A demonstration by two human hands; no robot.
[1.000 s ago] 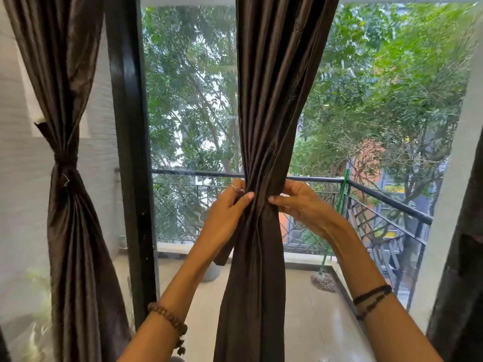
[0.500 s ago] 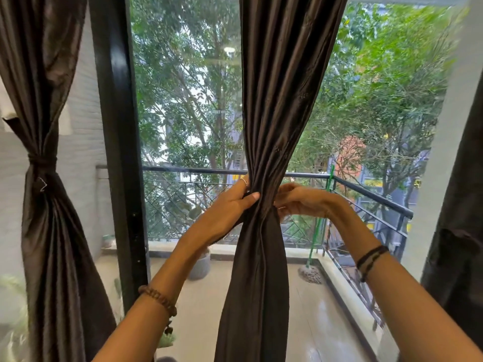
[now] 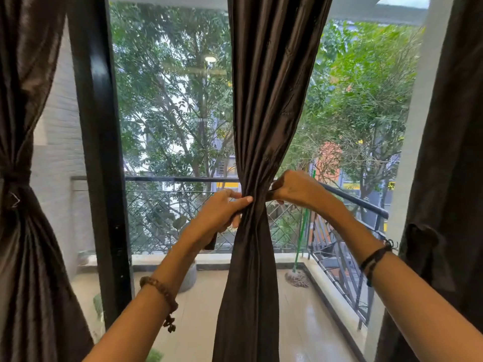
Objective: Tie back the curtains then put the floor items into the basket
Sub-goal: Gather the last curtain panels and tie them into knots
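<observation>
Clearly your left hand [image 3: 222, 215] and right hand [image 3: 292, 188] pinch the soft, slippery dark-brown satin curtain [image 3: 257, 152] at its gathered waist; wrap the matching fabric tie-back strip [image 3: 211, 242] there, snugly.

Middle curtain [image 3: 264, 126]: dark brown with a satin sheen, plain, no pattern. Curtain left of it [image 3: 23, 231]: same dark brown. Window frame [image 3: 100, 152], between those two: glossy black. Balcony railing [image 3: 183, 212] behind the middle curtain: black, diamond lattice pattern. Mop handle [image 3: 303, 226], right of the middle curtain: green. Balcony floor [image 3: 198, 322]: cream, glossy.
</observation>
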